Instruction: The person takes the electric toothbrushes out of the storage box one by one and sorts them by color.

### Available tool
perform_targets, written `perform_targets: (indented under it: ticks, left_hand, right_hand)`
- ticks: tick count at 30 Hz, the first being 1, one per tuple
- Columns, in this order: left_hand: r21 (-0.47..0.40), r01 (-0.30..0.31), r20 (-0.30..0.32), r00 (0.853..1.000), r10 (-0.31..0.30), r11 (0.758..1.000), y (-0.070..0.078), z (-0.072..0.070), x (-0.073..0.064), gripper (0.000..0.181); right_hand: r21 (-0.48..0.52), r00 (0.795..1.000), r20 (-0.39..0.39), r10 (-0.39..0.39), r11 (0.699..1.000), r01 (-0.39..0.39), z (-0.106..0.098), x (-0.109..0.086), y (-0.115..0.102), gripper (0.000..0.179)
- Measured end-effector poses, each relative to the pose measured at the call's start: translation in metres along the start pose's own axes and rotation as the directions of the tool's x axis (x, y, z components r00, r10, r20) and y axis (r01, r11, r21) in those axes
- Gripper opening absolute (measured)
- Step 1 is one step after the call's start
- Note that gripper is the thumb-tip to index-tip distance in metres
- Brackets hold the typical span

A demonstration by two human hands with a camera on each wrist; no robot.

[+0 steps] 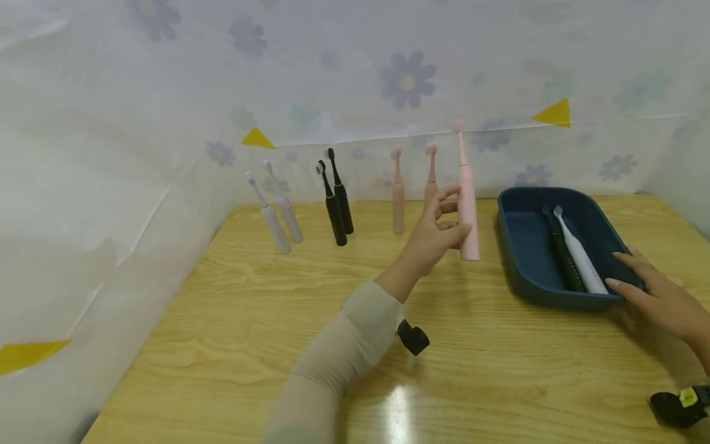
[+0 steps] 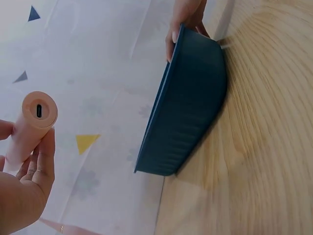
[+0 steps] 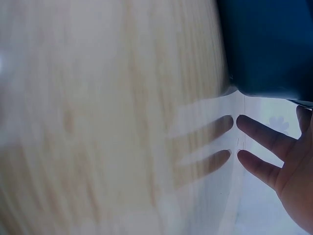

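Note:
My left hand holds a pink electric toothbrush upright above the table, thumb and fingers round its handle. Its round base, with a dark slot, faces the left wrist camera. At the right, my right hand grips the near right corner of a dark blue bin, with thumb and a finger over the rim. Two other fingers stretch out beside the bin in the right wrist view. Inside the bin lie a black electric toothbrush and a white electric toothbrush, side by side.
Behind my left hand stand two more pink toothbrushes, one partly hidden. Further left are two black toothbrushes and two white toothbrushes. A flowered sheet hangs behind the wooden table.

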State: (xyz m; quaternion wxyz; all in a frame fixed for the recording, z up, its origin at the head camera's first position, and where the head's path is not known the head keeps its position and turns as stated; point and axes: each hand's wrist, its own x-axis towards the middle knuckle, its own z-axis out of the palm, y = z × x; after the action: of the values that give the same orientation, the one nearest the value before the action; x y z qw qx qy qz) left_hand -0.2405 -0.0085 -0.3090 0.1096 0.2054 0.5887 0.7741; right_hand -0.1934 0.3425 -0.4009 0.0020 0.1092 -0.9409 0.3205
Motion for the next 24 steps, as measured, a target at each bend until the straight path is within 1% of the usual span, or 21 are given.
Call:
perform_targets:
  ticks: [3,6,9,13,16,18,24]
  left_hand:
    - [0.025,-0.001,-0.038,0.999,0.002,1.000,-0.003,-0.008,-0.003,0.057]
    - [0.022,0.001,-0.063,0.998,0.000,1.000,-0.006,-0.017,-0.005,0.058]
    - [-0.021,-0.005,-0.083,0.997,0.003,1.000,-0.009,-0.026,-0.007,0.060]
    - [-0.043,-0.009,-0.115,0.993,0.004,0.999,-0.011,-0.034,-0.010,0.063]
    - [-0.003,0.003,-0.134,0.991,-0.003,1.000,-0.012,-0.039,-0.012,0.064]
    - [0.005,0.007,-0.137,0.991,-0.006,1.000,-0.013,-0.041,-0.013,0.064]
    - [0.064,0.044,-0.156,0.987,-0.033,0.997,-0.015,-0.049,-0.014,0.063]
  right_hand:
    - [-0.005,1.000,-0.005,-0.007,1.000,0.007,-0.001,0.001,-0.001,0.064]
    - [-0.004,1.000,-0.009,-0.017,1.000,0.016,-0.001,0.002,-0.002,0.064]
    - [-0.002,1.000,-0.008,-0.016,1.000,0.016,-0.001,0.002,-0.002,0.064]
    - [-0.013,1.000,-0.008,-0.006,1.000,0.006,-0.002,0.002,-0.002,0.064]
    - [-0.014,1.000,-0.003,-0.003,1.000,0.003,-0.002,0.002,-0.001,0.064]
    - [-0.016,1.000,0.000,-0.001,1.000,0.001,-0.002,0.002,-0.001,0.064]
    - [-0.027,1.000,-0.001,0.007,1.000,-0.007,0.000,0.001,0.000,0.065]
